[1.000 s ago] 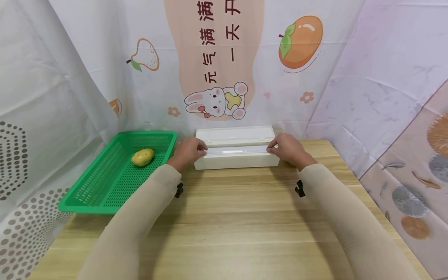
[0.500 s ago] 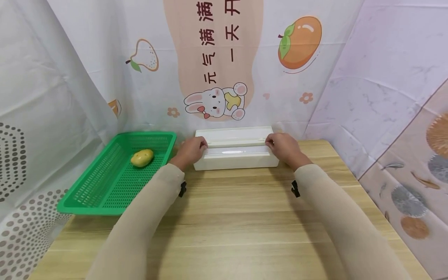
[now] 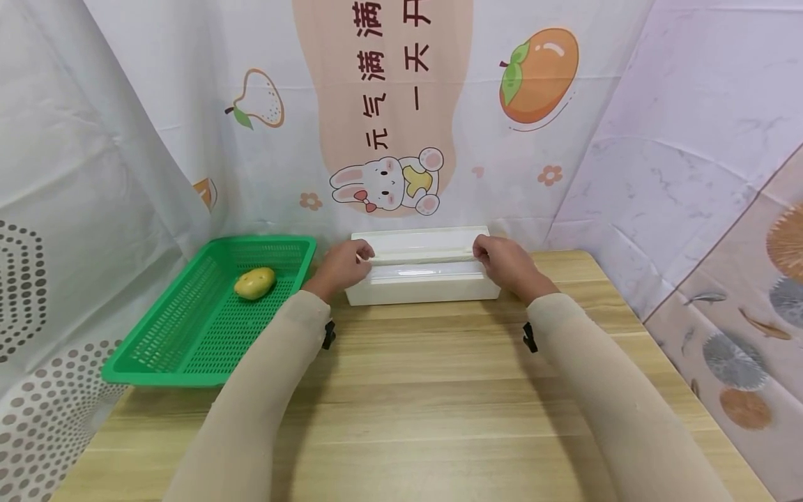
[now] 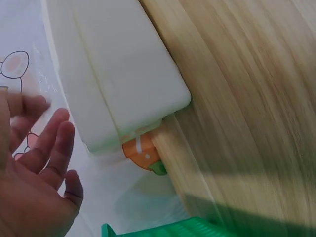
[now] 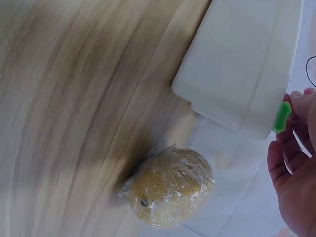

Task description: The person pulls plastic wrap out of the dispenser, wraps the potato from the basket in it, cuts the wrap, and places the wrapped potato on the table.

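Observation:
A long white cling film dispenser [image 3: 423, 291] stands at the back of the table with its lid [image 3: 420, 240] raised. Clear film [image 3: 426, 270] lies across its top. My left hand [image 3: 341, 268] is at the dispenser's left end, by the lid's front rail; in the left wrist view its fingers are loosely bent and apart, with nothing visible between them. At the right end, my right hand [image 3: 505, 263] pinches a small green slide cutter [image 5: 282, 117], seen in the right wrist view. A potato wrapped in film [image 5: 170, 187] lies close to that end.
A green plastic basket [image 3: 157, 380] stands on the left of the wooden table [image 3: 414, 404], with a yellow potato [image 3: 255, 283] inside. Printed cloth [image 3: 251, 174] hangs directly behind the dispenser and along both sides.
Both hands have shifted slightly backward, from the dispenser's front edge to the lid's rail, and the film now reaches back to that rail. The left fingers have parted.

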Tool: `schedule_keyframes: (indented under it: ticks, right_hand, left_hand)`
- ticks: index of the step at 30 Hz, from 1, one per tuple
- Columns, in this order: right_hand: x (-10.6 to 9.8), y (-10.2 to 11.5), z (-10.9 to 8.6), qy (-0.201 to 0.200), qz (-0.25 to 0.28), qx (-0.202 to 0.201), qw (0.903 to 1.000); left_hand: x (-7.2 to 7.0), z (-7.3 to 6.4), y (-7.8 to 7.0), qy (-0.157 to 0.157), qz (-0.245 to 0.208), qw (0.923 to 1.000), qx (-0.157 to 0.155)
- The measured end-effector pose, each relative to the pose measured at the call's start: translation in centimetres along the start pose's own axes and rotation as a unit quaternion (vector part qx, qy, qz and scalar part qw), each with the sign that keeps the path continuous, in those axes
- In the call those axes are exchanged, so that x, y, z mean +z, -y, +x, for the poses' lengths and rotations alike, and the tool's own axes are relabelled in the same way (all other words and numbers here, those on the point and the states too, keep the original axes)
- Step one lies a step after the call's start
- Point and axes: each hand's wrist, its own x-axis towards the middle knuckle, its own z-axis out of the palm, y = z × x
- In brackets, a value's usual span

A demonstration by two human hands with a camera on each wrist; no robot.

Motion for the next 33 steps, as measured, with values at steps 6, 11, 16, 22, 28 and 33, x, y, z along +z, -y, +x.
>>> schedule_keyframes:
  ticks: [6, 11, 16, 22, 28, 33]
  right_hand:
    - [-0.2, 0.3, 0.1, 0.018, 0.017, 0.0, 0.9997]
    - [-0.4, 0.4, 0.0, 0.05, 0.031, 0.01, 0.9982]
    - [-0.5, 0.0, -0.1, 0.053, 0.051, 0.014, 0.9972]
    - [-0.8, -0.4, -0.4, 0.033, 0.056, 0.059, 0.9961]
    - [-1.6, -1.0, -1.0, 0.056, 0.082, 0.101, 0.99]
    - [-2.2, -1.2, -1.0, 0.062, 0.096, 0.099, 0.9885]
  left_hand:
    - [0.4, 0.1, -0.6, -0.007, 0.044, 0.9988, -0.019]
    - [0.2, 0.0, -0.9, -0.02, 0.056, 0.9981, -0.016]
    - [-0.6, -0.1, -0.6, -0.01, 0.057, 0.9982, -0.012]
    - [-1.2, -0.3, -0.2, 0.006, 0.067, 0.9977, 0.005]
    - [-1.4, -0.4, 0.0, -0.026, 0.054, 0.998, 0.02]
    - [-1.5, -0.4, -0.1, -0.049, 0.074, 0.9958, 0.025]
